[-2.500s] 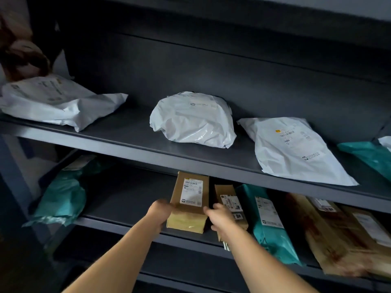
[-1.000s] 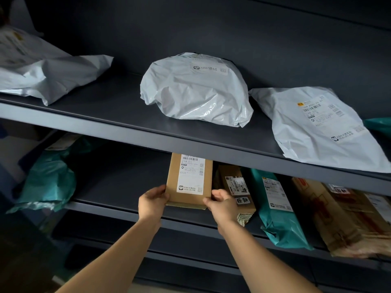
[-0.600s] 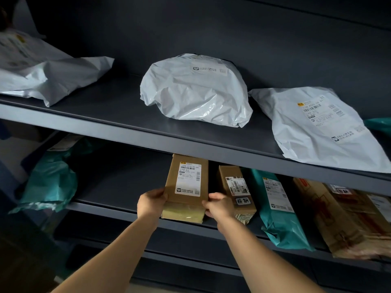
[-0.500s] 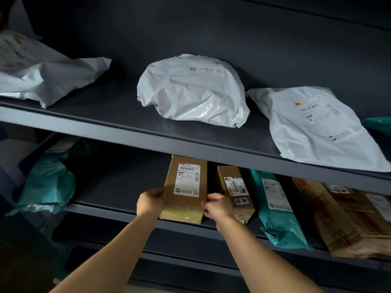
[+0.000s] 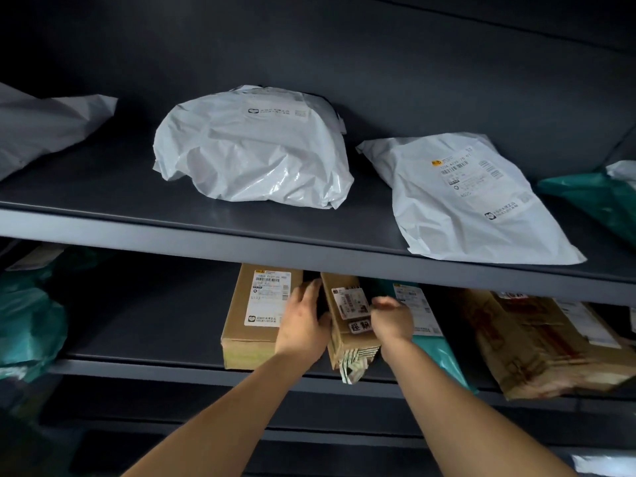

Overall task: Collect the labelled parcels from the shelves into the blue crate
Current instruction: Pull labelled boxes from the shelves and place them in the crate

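Note:
On the lower shelf (image 5: 137, 368) a brown box (image 5: 254, 315) with a white label lies flat, free of both hands. Right beside it is a narrow brown parcel (image 5: 351, 325) with a label and a torn white end. My left hand (image 5: 303, 321) reaches into the gap between the two, fingers straight along the narrow parcel's left side. The fingers of my right hand (image 5: 392, 318) curl over the parcel's right edge. A teal labelled bag (image 5: 444, 356) lies just right of that, partly hidden by my right arm. The blue crate is out of view.
A large brown parcel (image 5: 537, 342) fills the lower shelf's right end and a teal bag (image 5: 27, 321) its left end. The upper shelf (image 5: 137, 232) carries white bags (image 5: 254, 153) (image 5: 461, 197) (image 5: 41, 125) and a teal bag (image 5: 599, 201). The upper shelf's edge hangs low over my hands.
Both hands have let go of the brown box, which now lies on the lower shelf. They have shifted right to either side of the narrow brown parcel.

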The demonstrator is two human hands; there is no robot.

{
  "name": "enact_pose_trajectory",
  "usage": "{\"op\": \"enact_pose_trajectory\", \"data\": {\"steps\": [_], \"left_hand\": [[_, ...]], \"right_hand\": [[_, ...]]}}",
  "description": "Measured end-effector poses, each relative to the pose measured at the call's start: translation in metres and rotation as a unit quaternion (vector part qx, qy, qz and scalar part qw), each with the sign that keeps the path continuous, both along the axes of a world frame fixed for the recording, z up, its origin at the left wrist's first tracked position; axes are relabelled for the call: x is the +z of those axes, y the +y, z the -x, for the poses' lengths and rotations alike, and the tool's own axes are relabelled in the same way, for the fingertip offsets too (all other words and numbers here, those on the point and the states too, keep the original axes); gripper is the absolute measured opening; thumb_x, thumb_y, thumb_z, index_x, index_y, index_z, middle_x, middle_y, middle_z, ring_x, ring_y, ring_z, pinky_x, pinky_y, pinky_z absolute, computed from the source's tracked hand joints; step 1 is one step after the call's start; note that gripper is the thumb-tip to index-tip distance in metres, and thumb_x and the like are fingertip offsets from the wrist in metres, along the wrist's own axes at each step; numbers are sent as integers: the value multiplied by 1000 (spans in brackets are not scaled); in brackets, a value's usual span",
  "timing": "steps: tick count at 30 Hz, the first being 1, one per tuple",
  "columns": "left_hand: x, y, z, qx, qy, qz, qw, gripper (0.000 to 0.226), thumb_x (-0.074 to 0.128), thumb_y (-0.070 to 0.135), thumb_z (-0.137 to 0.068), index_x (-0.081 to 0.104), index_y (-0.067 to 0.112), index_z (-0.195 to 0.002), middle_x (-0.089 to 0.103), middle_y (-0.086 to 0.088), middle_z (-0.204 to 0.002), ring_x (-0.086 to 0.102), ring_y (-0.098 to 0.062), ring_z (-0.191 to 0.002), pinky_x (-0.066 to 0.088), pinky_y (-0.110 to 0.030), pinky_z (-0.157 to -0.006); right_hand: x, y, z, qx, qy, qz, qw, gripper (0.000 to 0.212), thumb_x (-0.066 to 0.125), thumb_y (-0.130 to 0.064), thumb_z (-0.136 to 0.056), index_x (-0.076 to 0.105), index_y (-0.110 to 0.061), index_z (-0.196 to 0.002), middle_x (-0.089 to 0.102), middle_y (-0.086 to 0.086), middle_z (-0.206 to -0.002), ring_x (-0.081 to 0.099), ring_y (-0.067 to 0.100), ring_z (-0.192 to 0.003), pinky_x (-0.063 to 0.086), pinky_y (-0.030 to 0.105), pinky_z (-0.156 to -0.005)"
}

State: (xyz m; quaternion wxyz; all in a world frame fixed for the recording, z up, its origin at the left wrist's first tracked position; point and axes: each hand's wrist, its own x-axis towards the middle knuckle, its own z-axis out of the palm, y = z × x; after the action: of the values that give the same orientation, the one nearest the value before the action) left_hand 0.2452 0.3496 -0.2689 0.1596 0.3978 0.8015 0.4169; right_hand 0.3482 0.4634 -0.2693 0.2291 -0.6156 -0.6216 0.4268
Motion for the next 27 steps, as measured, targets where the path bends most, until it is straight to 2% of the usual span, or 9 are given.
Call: {"op": "enact_pose_trajectory", "data": {"steps": [3,5,7,9,11,14,17,19,27], "left_hand": [[-4,17,-16,-62,-43,64,995,58,50,9,-89,35,20,-144,47,-8,-138,46,-25,-126,41,-34,-106],[-13,26,-21,-64,-114,103,986,50,49,16,-89,41,20,-138,55,-7,-129,54,-25,-115,48,-38,-98],[-25,30,-23,-49,-179,137,973,45,49,22,-89,42,20,-134,60,-4,-120,59,-24,-105,50,-34,-87],[-35,33,-24,-39,-216,163,962,42,46,21,-92,42,19,-133,59,-1,-108,58,-21,-93,45,-28,-74],[-42,36,-24,-22,-252,158,954,40,43,20,-94,44,20,-134,59,-1,-102,56,-18,-86,42,-28,-68],[-49,39,-24,5,-331,128,935,43,43,14,-93,48,25,-135,66,-1,-102,60,-19,-88,49,-31,-76],[-54,39,-21,8,-345,101,933,51,44,7,-91,47,28,-137,68,2,-107,63,-19,-99,51,-38,-93],[-53,36,-20,1,-337,75,939,49,43,4,-91,51,29,-132,67,4,-112,62,-16,-103,49,-31,-93],[-49,29,-21,-24,-323,10,946,53,45,-2,-90,56,35,-126,69,10,-116,61,-11,-111,46,-32,-102]], "right_hand": [[-6,10,-15,-1,-13,29,1000,32,56,-8,-88,65,-11,-118,65,8,-125,60,25,-115,42,22,-87],[-10,12,-21,-1,-2,62,998,37,55,-6,-89,60,-10,-125,62,9,-128,57,26,-117,38,19,-83],[-14,13,-24,15,-7,94,995,40,52,-5,-89,57,-10,-129,60,10,-128,57,26,-113,40,19,-80],[-20,14,-26,46,-18,113,992,33,50,-6,-90,61,-10,-121,63,11,-117,58,23,-97,46,21,-71],[-27,13,-26,55,-13,123,991,19,48,-11,-93,65,-11,-103,65,10,-106,58,22,-90,54,34,-81],[-34,12,-28,51,12,123,991,19,51,-18,-95,67,-16,-102,67,9,-111,62,26,-101,50,47,-97],[-35,12,-32,42,56,138,988,28,55,-18,-95,63,-12,-121,65,6,-116,61,22,-104,51,40,-98],[-32,11,-36,33,97,166,981,33,58,-14,-93,59,-10,-126,63,7,-120,60,20,-103,52,33,-92],[-27,6,-45,24,162,181,970,40,64,-5,-88,56,-8,-128,62,12,-127,60,23,-113,52,32,-91]]}}
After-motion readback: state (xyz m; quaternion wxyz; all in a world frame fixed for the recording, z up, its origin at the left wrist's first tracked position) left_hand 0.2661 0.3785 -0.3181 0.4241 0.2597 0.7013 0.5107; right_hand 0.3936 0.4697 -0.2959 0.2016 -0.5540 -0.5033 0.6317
